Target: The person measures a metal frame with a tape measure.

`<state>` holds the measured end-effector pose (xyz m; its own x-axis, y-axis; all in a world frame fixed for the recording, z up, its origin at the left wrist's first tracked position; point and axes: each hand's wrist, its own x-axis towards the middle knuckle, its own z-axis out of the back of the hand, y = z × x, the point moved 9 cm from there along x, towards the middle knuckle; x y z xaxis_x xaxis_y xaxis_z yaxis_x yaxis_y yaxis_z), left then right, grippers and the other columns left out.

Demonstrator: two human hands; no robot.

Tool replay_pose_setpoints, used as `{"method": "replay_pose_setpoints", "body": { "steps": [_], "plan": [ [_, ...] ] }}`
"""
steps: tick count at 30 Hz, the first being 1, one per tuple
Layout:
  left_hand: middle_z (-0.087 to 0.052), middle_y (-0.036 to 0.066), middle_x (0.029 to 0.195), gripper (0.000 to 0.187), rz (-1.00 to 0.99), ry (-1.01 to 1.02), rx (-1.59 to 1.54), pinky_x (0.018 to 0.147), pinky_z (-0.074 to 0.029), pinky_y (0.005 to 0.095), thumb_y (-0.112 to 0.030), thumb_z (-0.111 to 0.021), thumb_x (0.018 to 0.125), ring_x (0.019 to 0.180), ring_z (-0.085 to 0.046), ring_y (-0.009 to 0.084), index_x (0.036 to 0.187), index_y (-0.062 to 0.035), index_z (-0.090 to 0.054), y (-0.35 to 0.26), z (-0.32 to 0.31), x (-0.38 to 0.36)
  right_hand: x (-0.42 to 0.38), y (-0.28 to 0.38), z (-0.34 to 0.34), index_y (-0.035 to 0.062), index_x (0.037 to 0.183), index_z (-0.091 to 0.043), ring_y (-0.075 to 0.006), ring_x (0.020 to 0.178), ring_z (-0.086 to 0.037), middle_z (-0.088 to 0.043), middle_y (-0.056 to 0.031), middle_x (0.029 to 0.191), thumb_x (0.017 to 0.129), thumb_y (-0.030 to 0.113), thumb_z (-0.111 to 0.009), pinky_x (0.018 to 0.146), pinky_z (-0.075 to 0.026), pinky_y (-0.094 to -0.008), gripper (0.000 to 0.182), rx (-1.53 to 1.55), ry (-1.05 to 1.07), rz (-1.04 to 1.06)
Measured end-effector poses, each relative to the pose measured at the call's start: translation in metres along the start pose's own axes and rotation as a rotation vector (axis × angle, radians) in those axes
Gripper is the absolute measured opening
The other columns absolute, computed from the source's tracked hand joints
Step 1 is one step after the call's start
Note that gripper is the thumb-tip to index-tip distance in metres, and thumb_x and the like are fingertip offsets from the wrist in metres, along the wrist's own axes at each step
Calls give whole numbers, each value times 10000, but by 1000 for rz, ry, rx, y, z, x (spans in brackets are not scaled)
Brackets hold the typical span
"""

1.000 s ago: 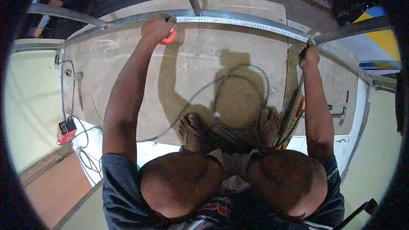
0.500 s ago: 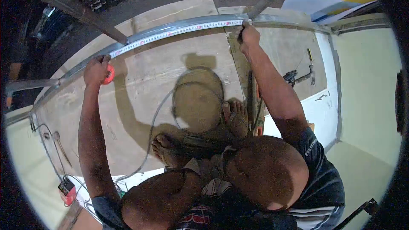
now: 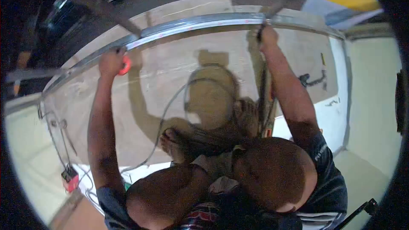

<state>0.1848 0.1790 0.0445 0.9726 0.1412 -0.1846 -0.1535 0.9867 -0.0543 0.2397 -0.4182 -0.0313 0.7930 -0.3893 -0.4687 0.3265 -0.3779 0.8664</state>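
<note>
Red tape measure (image 3: 126,66) grasped in our left hand (image 3: 111,63), we have its strip (image 3: 170,31) along the metal bar (image 3: 213,17), seemingly kept straight by our right hand (image 3: 268,40) at the far end; that hand's grip is too blurred to tell.

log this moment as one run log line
left hand: holding red tape measure | right hand: at blade's far end | tape blade: stretched along metal bar
</note>
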Motion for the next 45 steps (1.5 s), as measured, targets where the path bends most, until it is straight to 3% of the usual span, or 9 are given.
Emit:
{"method": "replay_pose_setpoints", "body": {
  "steps": [4,5,10,16,32,34,35,40,45],
  "plan": [
    [-648,209,1144,595,121,28,146,923,-478,488,-583,-445,919,1055,-622,385,1103,-73,-690,23,-22,7,19,-4,0,111,903,-547,-158,563,-490,-517,-28,661,1012,316,-484,515,-444,-293,240,-218,-9,17],
    [-648,200,1151,582,108,-6,93,922,-479,488,-583,-450,917,1055,-624,380,1097,-88,-697,11,-3,-5,12,-8,-9,117,914,-548,-160,565,-483,-520,-29,677,1011,310,-490,513,-438,-303,223,39,49,-82],
    [-662,159,1146,485,118,-24,6,907,-497,450,-563,-473,909,1040,-635,361,1097,-188,-716,-7,16,-13,-4,-1,-8,108,940,-562,-162,617,-521,-556,-24,735,986,308,-558,538,-452,-324,205,7,-47,-43],
    [-661,146,1167,490,168,-52,38,919,-498,438,-564,-479,906,1076,-626,350,1127,-188,-704,0,15,-9,20,-4,0,97,958,-570,-169,614,-529,-547,-20,722,984,311,-565,533,-447,-328,215,-182,6,0],
    [-645,112,1220,481,250,-18,13,954,-487,424,-528,-503,901,1137,-606,305,1173,-175,-683,-7,28,-18,-5,2,-4,95,912,-572,-180,601,-523,-544,-20,715,972,321,-589,527,-436,-323,234,-94,-66,-16],
    [-561,212,1304,802,221,61,-14,998,-445,467,-709,-440,871,1189,-559,376,1265,-23,-572,-6,20,-15,-5,0,-6,95,902,-571,-179,597,-520,-554,-25,737,975,322,-583,525,-436,-324,238,-54,-30,-16],
    [-561,212,1304,802,223,61,-14,998,-445,467,-709,-440,871,1189,-559,376,1265,-23,-572,-6,18,-15,-4,0,-6,95,902,-571,-179,597,-520,-554,-25,737,975,322,-583,525,-436,-324,238,-55,-28,-16],
    [-616,197,1225,554,146,22,-74,966,-469,470,-591,-467,919,1141,-587,361,1203,-160,-668,-5,12,-7,-2,-1,0,94,875,-572,-169,584,-508,-540,-24,693,983,290,-569,518,-439,-323,224,-63,-86,-29],
    [-646,208,1144,468,156,-21,-84,901,-505,479,-539,-500,924,1074,-619,359,1121,-171,-713,-2,10,-5,-5,1,-4,97,882,-573,-166,608,-525,-550,-22,702,975,297,-584,517,-435,-320,221,-45,-70,8]
  ]
}}
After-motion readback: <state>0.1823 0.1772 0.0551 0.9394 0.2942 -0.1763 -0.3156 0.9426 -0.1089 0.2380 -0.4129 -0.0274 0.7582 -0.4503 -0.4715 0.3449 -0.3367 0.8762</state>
